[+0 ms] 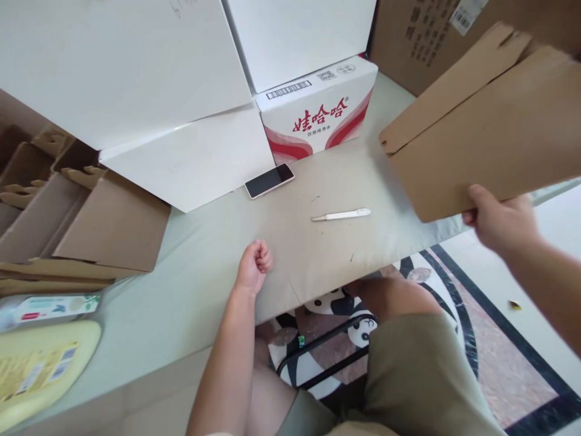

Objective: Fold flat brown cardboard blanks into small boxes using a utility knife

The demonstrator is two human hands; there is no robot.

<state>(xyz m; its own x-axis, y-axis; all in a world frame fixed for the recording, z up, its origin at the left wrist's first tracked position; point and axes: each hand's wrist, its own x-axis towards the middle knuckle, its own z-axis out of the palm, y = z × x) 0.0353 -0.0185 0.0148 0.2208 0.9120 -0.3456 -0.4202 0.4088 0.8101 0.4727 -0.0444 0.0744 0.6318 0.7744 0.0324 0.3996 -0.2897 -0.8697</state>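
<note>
From my station, I see the right fingers (pixel 481 197) pinching the folded cardboard (pixel 490 133) at its lower edge — most of it above them. The left fingers (pixel 263 258) curl inward.

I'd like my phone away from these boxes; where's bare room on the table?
Bare cloth lies between your left hand and the brown cardboard on the left; a smaller patch between the white tool and the red-lettered box. It's crowded at left, with cardboard and bottles, and along the back, with white boxes.
</note>
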